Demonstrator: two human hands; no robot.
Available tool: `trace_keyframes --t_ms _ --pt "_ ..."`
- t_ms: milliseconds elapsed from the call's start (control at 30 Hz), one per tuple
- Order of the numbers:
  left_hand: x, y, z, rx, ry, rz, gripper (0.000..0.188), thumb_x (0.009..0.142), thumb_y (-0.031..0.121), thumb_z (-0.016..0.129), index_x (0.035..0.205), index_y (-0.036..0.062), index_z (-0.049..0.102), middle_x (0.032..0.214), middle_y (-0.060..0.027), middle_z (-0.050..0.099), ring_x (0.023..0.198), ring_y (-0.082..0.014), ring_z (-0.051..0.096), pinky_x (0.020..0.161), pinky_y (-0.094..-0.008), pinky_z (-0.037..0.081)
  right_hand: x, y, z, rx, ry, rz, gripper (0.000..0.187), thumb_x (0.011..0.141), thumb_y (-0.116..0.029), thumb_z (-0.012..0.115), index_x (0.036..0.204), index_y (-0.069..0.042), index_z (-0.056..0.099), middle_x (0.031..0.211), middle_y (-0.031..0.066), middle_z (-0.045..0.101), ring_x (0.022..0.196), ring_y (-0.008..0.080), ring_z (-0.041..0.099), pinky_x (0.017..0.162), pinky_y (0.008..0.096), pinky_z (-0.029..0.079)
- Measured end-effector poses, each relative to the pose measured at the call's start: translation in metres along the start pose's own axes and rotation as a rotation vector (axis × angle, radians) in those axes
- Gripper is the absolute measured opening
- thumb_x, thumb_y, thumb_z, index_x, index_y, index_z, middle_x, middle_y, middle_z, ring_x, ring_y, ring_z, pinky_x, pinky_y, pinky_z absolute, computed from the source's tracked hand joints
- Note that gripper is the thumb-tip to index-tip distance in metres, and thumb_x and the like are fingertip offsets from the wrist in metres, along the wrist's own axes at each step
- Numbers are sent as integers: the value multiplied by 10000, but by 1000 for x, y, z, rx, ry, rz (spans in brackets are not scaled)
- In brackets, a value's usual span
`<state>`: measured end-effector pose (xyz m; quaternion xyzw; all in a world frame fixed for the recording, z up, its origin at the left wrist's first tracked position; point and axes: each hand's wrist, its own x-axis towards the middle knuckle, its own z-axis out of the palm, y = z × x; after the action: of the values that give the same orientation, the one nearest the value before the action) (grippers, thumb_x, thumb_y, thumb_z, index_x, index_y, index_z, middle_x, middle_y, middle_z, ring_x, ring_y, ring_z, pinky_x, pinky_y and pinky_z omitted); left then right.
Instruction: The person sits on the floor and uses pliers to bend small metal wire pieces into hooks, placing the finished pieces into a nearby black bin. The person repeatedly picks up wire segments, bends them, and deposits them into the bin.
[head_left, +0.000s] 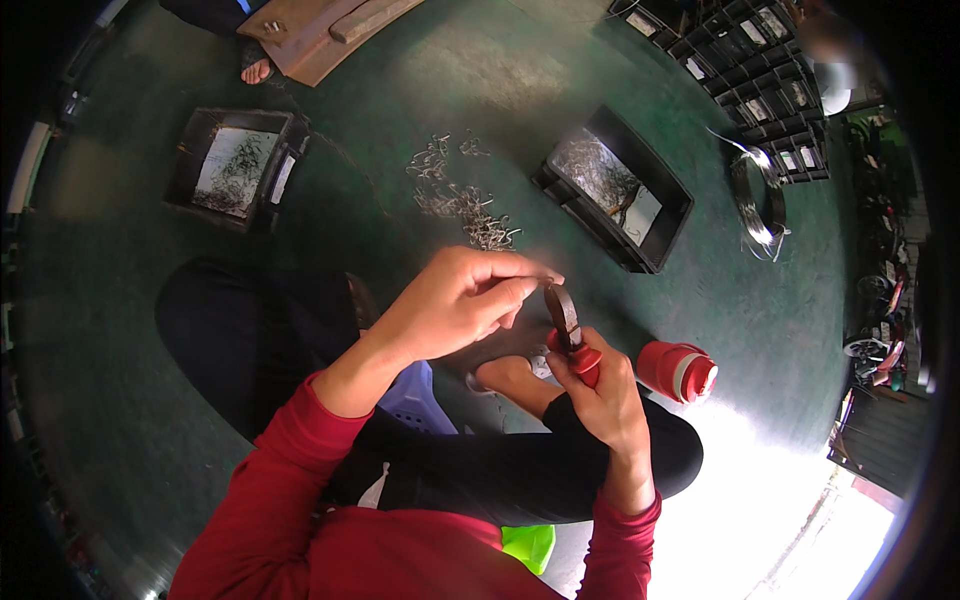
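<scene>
My right hand (pixel 607 402) is wrapped round the red handles of a pair of pliers (pixel 564 316), whose dark metal jaws point up and away from me. Thumb and forefinger of my left hand (pixel 455 300) are pinched together right at the tip of those jaws. What they hold there is too small to make out. Beyond my left hand, a loose scatter of small bent metal pieces (pixel 485 228) lies on the green floor (pixel 360 200).
A black crate (pixel 652 248) with thin metal pieces stands ahead right, another black crate (pixel 270 205) ahead left. Further right lie a wire coil (pixel 752 195) and stacked black crates (pixel 745 65). A red jug (pixel 668 370) stands beside my right knee. Another person's foot (pixel 256 68) shows far left.
</scene>
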<state>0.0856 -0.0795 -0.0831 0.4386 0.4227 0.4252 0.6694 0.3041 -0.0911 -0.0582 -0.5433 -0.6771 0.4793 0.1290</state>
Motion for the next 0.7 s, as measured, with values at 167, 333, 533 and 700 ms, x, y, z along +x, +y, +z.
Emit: trace_keyframes --t_ms 167,333,533,700 --pt "-5 -4 10 154 77 56 249 970 72 506 1130 18 688 594 27 500 542 -24 438 482 -212 346 2 8 8 -83 80 -37 188 886 -110 677 987 23 590 770 136 630 693 171 575 679 312 478" --pt "-9 -5 15 178 147 122 247 959 48 506 1123 13 687 591 18 514 550 -22 450 483 -211 349 7 14 13 -97 127 -79 185 880 -99 693 943 23 570 770 139 623 682 172 570 670 302 472" --pt "-10 -6 16 188 197 157 246 955 30 504 1122 3 681 605 11 529 554 -15 453 478 -208 350 11 15 17 -132 160 -83 213 815 -48 699 992 -16 584 873 183 633 779 387 635 676 387 494" --pt "-11 -8 21 181 230 142 246 954 25 501 1125 -5 674 614 11 536 555 -11 463 470 -206 352 13 17 21 -193 223 -112 227 801 -18 690 1003 -21 586 897 182 631 806 394 634 684 408 494"
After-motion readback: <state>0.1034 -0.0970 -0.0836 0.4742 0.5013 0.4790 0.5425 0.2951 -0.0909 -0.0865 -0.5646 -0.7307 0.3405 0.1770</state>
